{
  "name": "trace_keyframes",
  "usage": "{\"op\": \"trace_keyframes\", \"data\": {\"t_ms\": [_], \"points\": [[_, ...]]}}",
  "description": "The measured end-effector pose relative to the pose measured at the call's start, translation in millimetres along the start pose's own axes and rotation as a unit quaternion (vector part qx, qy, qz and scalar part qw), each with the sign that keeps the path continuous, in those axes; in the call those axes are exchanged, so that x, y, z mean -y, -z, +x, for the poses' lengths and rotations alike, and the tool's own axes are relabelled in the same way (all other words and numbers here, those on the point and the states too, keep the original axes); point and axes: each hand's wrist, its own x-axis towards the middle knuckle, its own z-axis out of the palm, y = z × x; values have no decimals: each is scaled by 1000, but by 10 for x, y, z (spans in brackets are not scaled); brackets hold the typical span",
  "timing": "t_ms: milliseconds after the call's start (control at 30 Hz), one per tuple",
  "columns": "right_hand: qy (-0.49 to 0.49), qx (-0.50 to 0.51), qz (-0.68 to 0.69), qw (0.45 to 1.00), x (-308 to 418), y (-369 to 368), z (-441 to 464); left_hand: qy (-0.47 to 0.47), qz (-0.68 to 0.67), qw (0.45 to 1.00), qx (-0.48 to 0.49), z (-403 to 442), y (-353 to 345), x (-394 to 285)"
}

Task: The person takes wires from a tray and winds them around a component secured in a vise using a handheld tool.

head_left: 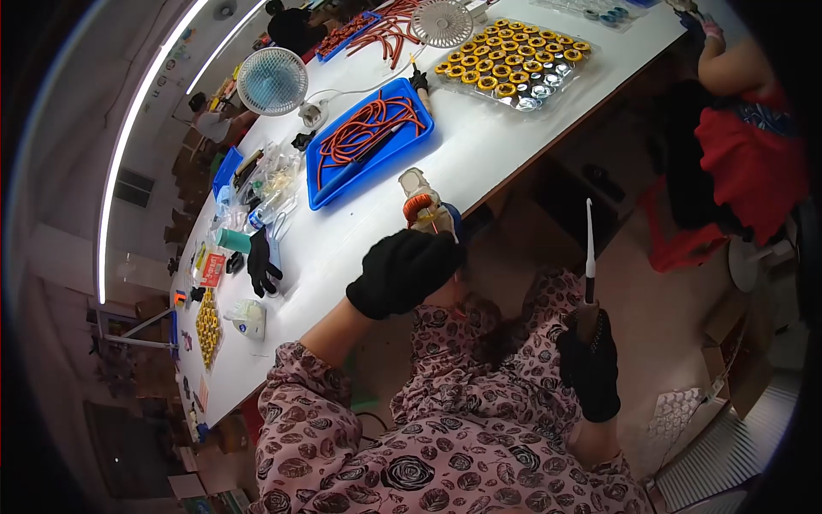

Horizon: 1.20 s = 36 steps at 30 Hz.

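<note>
Surface (492, 154) beside blue tray (390, 157): left hand (404, 272) apparently grips loose wire (435, 227) from part-wound coil (418, 206); right hand (591, 370) grasps hooked tool (590, 248).

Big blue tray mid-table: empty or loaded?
Loaded. A tangle of red-orange wires lies inside the tray.

Right hand (591, 368) holds tool (590, 272) (white-tipped).

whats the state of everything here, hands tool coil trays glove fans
left hand: gloved, closed, by the coil
right hand: gloved, gripping the tool
hooked tool: tip up
coil: wound
blue tray: holding red cords
clear tray: partly filled with yellow rings
spare glove: unworn
fans: upright, spinning unclear
</note>
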Motion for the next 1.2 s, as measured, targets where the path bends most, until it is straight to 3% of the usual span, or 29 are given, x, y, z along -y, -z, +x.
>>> {"op": "trace_keyframes", "data": {"t_ms": [100, 167, 300, 400, 500, 600, 633, 667, 800, 867, 933, 1000, 1067, 1100, 1200], "points": [[-65, 48, 68, 994, -5, -45, 111, -26, 102, 994, -23, 277, 277, 153], [23, 41, 70, 996, -95, -135, 148, -15, 131, 991, -25, 440, 431, 310], [25, 43, 32, 998, -109, -102, 190, 20, 130, 990, -42, 471, 439, 365], [0, 38, 74, 997, -170, -73, 218, 13, 151, 986, -63, 421, 433, 315], [-88, 71, 8, 994, -147, -35, 225, 24, 156, 985, -73, 343, 466, 193], [-58, 67, 60, 994, -263, -88, 245, 86, 125, 986, -66, 200, 445, 13], [-45, 66, 67, 995, -268, -96, 250, 4, 158, 984, -84, 212, 472, 8], [-31, 65, 74, 995, -273, -102, 261, 5, 158, 984, -84, 217, 487, 4], [-21, 62, 55, 996, -259, -100, 282, 77, 186, 970, -134, 213, 458, 126], [-81, 85, 25, 993, -143, -32, 289, 50, 156, 981, -101, 349, 494, 228], [-73, 78, 32, 994, -152, -10, 269, -16, 159, 983, -86, 596, 460, 327], [-65, 73, 41, 994, -137, 4, 262, -50, 165, 985, -4, 736, 425, 393], [-103, 85, 54, 990, -90, 20, 254, -120, 137, 983, -4, 886, 332, 407], [-102, 85, 53, 990, -92, 8, 248, -84, 102, 990, 58, 879, 287, 458], [-75, 72, 12, 994, -116, -38, 227, -125, 172, 977, -9, 898, 301, 529]]}}
